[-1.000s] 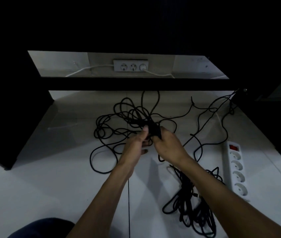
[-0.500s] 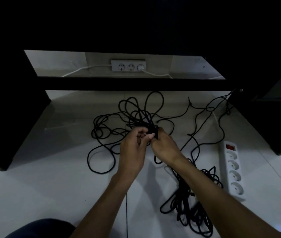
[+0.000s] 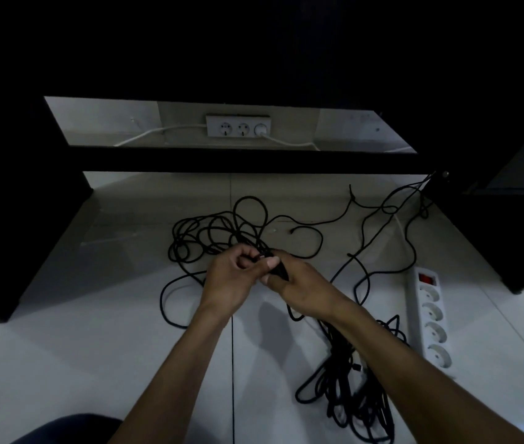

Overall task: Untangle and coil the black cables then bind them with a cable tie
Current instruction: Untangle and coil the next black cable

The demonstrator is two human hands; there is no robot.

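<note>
A tangle of black cable [image 3: 212, 233] lies in loose loops on the pale floor, just beyond my hands. My left hand [image 3: 233, 282] has its fingers curled round strands coming out of that tangle. My right hand [image 3: 299, 283] grips a dark bunch of cable close against the left fingers. A second heap of black cable [image 3: 347, 389] lies under my right forearm, partly hidden by it. More black strands [image 3: 379, 232] run off to the far right, toward the dark furniture. No cable tie is visible.
A white power strip [image 3: 431, 318] with a red switch lies on the floor at the right. A wall socket block [image 3: 238, 125] with white leads sits at the back. Dark furniture [image 3: 20, 238] stands on both sides, and a dark knee shows at bottom left.
Both hands have drawn slightly nearer with the cable, the left fingers curling tighter round the strands. The loops beyond have shifted and bunched a little.
</note>
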